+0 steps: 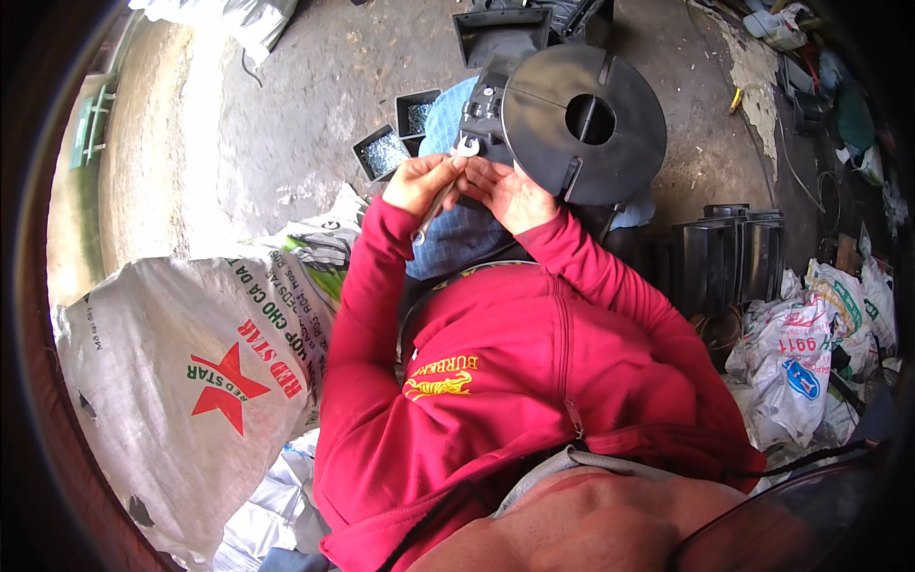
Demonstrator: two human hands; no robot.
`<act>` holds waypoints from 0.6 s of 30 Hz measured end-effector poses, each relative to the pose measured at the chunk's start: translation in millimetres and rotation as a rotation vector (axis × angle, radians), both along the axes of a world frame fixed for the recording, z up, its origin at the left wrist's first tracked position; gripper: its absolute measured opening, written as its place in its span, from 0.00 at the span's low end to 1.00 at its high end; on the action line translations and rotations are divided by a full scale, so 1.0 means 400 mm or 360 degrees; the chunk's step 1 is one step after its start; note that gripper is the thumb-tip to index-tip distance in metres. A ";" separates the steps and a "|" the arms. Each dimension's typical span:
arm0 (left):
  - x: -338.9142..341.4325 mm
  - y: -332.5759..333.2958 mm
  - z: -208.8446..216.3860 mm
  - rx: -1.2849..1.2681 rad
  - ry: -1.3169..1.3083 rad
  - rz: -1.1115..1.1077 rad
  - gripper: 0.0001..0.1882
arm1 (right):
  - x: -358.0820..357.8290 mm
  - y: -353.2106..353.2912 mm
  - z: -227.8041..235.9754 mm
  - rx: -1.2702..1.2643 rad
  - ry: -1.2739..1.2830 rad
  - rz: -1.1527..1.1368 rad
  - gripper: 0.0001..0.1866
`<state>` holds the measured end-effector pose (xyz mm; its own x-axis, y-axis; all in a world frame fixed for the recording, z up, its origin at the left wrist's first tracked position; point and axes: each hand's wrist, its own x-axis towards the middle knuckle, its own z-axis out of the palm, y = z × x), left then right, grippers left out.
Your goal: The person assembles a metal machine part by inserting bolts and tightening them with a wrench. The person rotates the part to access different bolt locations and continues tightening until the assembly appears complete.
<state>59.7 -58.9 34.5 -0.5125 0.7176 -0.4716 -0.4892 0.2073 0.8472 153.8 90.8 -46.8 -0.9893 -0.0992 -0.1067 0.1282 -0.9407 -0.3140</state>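
Note:
My left hand (426, 185) is closed around a silver combination wrench (434, 212). Its open jaw points up past the fingers and its ring end hangs below. Beside it, my right hand (518, 195) is turned palm up with the fingers stretched toward the left hand. Its fingertips are partly hidden there, close to the wrench. Just beyond both hands sits a black plastic assembly with a large round slotted disc (629, 105) that has a hole in its middle. A bracket with small metal fasteners (486, 95) shows at the disc's left edge.
Two small black bins (383, 153) of shiny small hardware stand left of the assembly. A black tray (505, 36) lies beyond it. Black box-shaped parts (729, 253) stand at right, near white printed sacks (786, 357). One big white sack (191, 381) fills the left side.

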 end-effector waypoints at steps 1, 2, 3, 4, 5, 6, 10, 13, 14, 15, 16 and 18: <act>0.016 0.001 0.008 -0.0001 0.0036 0.0021 0.15 | 0.000 0.001 -0.004 0.0006 -0.0004 -0.0010 0.39; 0.031 0.004 -0.011 0.0111 -0.0007 0.0085 0.15 | -0.002 0.002 -0.007 0.0012 -0.0009 -0.0019 0.39; 0.048 0.018 -0.027 0.0228 0.0006 0.0239 0.15 | -0.006 0.003 -0.003 0.0026 0.0000 -0.0011 0.39; 0.048 0.020 -0.033 0.0097 -0.0028 0.0216 0.16 | -0.011 0.008 0.006 0.0039 0.0009 -0.0002 0.39; 0.045 0.022 -0.034 -0.0033 -0.0062 0.0193 0.16 | -0.015 0.013 0.009 0.0053 0.0019 0.0006 0.39; 0.051 0.037 -0.020 0.0028 -0.0178 0.0231 0.16 | -0.021 0.012 0.007 -0.0036 0.0163 0.0010 0.37; 0.091 0.078 -0.042 0.0173 -0.0376 0.0556 0.15 | -0.001 0.020 0.033 0.0033 -0.0156 0.0166 0.35; 0.097 0.093 -0.049 0.0293 -0.0417 0.0519 0.15 | -0.009 0.035 -0.015 -0.0041 -0.0001 0.0231 0.37; 0.077 0.083 -0.033 0.0138 -0.0348 0.0402 0.16 | -0.009 0.037 -0.033 -0.0093 0.0097 0.0233 0.37; 0.064 0.083 -0.043 0.0044 -0.0146 0.0511 0.17 | -0.012 0.025 -0.016 -0.0030 0.0204 0.0147 0.37; 0.028 0.062 -0.048 0.0064 -0.0117 0.0316 0.17 | -0.016 0.015 0.004 0.0030 0.0306 0.0048 0.36; -0.018 0.037 -0.036 0.0130 -0.0096 0.0068 0.17 | -0.025 0.008 0.006 -0.0020 0.0169 0.0019 0.37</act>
